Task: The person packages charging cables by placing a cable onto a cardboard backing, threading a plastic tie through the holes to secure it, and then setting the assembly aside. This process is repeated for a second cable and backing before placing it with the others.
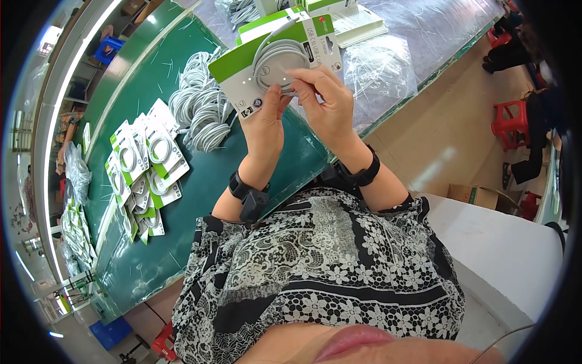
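Packaging card [279,68] in green and white sits at 12 o'clock between your hands, tilted, its printed face toward you, probably so you can watch the coil's seating. One coiled white cable [284,45] lies against it, one strand reaching past the top edge. Your left hand [265,118] is closed on the card's lower edge, thumb in front and fingers behind, seemingly to steady it. Your right hand [327,103] is half curled, fingertips nearly together at the coil's lower right; you may be pinching the cable, but I cannot tell.

Bare cable coils [203,103] make one heap at 10 o'clock on the green tabletop [236,176], likely left there for easy reach; they overlap too much to count. Carded cables [145,173] form one heap at 9 o'clock, perhaps kept apart from the bare ones; at least four rings show, the rest being hidden. One pale stack of cards [362,29] lies at 1 o'clock, just beyond one clear plastic bag [382,67]. You wear two black wrist straps [365,171], one on each wrist.
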`<state>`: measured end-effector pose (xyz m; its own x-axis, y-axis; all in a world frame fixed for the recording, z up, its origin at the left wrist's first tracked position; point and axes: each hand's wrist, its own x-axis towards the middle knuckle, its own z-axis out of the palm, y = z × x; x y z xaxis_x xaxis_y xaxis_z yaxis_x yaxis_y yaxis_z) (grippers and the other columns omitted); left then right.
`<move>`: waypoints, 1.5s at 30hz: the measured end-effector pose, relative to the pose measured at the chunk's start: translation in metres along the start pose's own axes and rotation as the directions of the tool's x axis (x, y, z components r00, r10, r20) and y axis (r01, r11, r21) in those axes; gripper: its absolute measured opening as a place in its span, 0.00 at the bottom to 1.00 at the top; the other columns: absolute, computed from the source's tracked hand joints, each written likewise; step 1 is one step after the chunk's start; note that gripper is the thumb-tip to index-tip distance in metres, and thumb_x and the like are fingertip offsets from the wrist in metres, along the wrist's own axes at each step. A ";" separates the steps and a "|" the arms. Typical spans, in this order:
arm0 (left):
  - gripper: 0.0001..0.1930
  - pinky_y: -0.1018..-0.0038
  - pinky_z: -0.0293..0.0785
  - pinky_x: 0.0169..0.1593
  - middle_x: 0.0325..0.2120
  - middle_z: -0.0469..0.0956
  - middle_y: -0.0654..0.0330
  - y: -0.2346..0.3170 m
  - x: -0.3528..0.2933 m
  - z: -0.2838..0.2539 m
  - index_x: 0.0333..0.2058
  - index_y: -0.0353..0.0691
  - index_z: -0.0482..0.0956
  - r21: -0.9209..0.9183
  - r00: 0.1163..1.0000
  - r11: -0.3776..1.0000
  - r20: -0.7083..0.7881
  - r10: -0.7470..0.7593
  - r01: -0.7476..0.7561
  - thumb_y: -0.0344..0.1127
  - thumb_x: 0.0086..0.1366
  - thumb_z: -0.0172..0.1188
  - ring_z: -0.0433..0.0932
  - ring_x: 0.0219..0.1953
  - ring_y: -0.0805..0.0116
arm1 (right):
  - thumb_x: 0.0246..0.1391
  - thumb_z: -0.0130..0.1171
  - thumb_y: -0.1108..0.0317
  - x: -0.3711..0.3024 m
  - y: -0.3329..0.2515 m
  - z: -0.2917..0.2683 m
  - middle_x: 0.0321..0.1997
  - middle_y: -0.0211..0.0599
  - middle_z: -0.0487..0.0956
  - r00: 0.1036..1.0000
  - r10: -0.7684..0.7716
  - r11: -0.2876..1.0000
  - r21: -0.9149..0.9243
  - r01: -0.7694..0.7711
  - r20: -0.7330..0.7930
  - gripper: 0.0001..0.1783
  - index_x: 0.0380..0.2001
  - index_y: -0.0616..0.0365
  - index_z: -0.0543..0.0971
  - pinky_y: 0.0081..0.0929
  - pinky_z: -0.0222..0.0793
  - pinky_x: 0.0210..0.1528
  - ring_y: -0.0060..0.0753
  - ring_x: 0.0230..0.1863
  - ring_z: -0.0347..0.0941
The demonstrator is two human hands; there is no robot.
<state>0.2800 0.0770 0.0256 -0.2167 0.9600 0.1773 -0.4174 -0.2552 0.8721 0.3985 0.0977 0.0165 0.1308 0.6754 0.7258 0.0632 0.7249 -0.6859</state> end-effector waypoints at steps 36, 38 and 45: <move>0.19 0.76 0.77 0.48 0.49 0.72 0.50 -0.053 0.053 0.051 0.52 0.27 0.67 0.224 0.990 0.967 -0.037 0.136 -0.124 0.29 0.65 0.57 0.76 0.45 0.65 | 0.43 0.58 0.72 0.059 0.032 -0.078 0.28 0.41 0.70 0.976 -0.208 0.902 -0.374 0.217 0.064 0.10 0.25 0.61 0.66 0.37 0.70 0.33 0.46 0.32 0.72; 0.19 0.76 0.77 0.48 0.49 0.72 0.49 -0.052 0.051 0.044 0.52 0.27 0.67 0.227 0.988 0.964 -0.040 0.152 -0.139 0.29 0.65 0.57 0.75 0.45 0.65 | 0.43 0.58 0.72 0.058 0.032 -0.072 0.28 0.41 0.70 0.974 -0.211 0.895 -0.385 0.227 0.082 0.10 0.26 0.61 0.66 0.37 0.70 0.33 0.46 0.32 0.72; 0.20 0.76 0.76 0.46 0.48 0.73 0.51 -0.056 0.035 0.038 0.53 0.28 0.67 0.184 0.979 0.970 -0.099 0.177 -0.157 0.28 0.64 0.58 0.76 0.44 0.66 | 0.43 0.58 0.74 0.051 0.037 -0.060 0.28 0.39 0.69 0.974 -0.206 0.917 -0.329 0.227 0.097 0.10 0.23 0.59 0.65 0.36 0.69 0.31 0.44 0.30 0.71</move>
<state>0.3288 0.1294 0.0004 -0.3738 0.8833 0.2830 -0.2084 -0.3773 0.9023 0.4668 0.1506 0.0251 0.0189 0.5213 0.8532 0.4128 0.7731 -0.4815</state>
